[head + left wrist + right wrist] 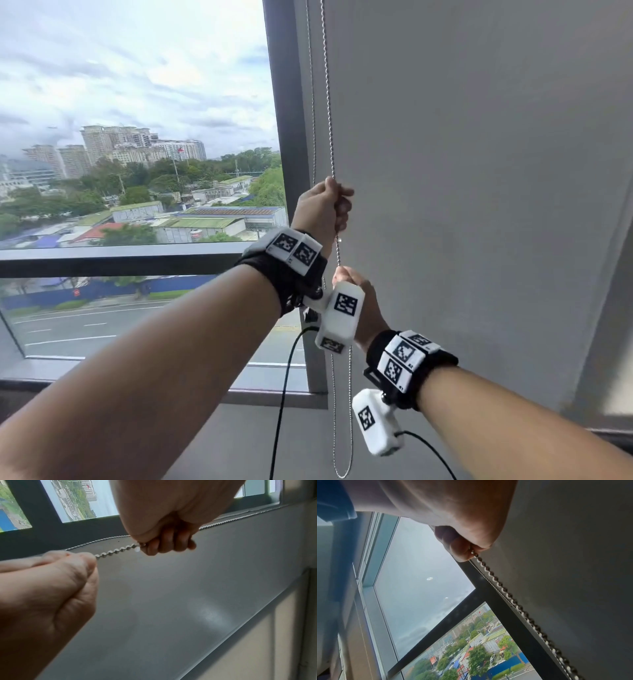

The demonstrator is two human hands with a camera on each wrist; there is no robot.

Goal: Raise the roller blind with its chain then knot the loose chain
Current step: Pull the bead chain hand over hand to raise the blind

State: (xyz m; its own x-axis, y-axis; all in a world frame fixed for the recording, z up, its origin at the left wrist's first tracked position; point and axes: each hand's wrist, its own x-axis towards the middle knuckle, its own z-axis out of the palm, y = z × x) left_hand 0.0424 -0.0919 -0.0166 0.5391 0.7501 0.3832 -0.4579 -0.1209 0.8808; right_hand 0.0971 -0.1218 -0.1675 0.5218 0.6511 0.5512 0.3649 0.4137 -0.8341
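At frame centre, the left hand (323, 205) is gripping the vertical chain (329, 113) above the right hand (354, 291), both fists curled round it (blind (479, 171) still lowered).

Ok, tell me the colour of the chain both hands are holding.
The chain is silver, shiny metal beads; it shows best in the left wrist view, between the two hands.

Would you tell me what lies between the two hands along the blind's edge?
Only a short, taut stretch of bead chain runs between the left hand and the right hand; the left wrist view shows it best.
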